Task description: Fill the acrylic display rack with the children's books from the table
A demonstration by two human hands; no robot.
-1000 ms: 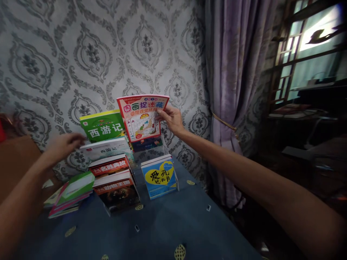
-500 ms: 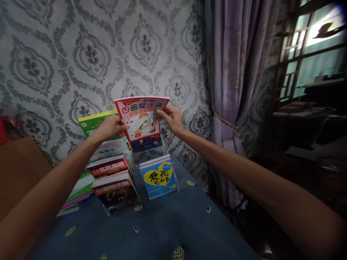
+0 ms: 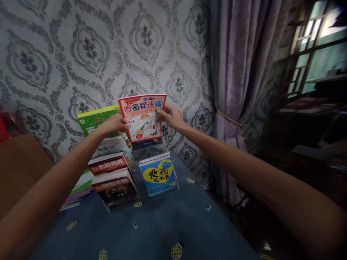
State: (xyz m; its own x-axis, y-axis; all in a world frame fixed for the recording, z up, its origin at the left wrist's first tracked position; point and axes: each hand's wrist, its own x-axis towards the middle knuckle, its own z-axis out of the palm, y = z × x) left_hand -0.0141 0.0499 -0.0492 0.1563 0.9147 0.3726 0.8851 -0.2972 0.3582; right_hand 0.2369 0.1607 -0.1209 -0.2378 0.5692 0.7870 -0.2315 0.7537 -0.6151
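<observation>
above the back of the blue table (image 3: 162, 224), i am holding the red picture book (image 3: 143, 121) by both edges, in front of a dark blue book (image 3: 148, 143). my right hand (image 3: 171, 116) is pinching its right edge, as a second ago; my left hand (image 3: 115, 124), then apart beside the green book (image 3: 92, 117), is now gripping the left edge.

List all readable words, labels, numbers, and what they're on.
"图画捉迷藏": red-bordered paper picture book
"少儿名胜典故": red-fronted paperback
"少儿动物王国": dark paperback with orange-red band
"爱死这本书": blue paperback with yellow heart
"西游记": pale grey-green paperback
"西", rest hidden: green, yellow-edged paperback
Remaining cover print: too small or blurred.
</observation>
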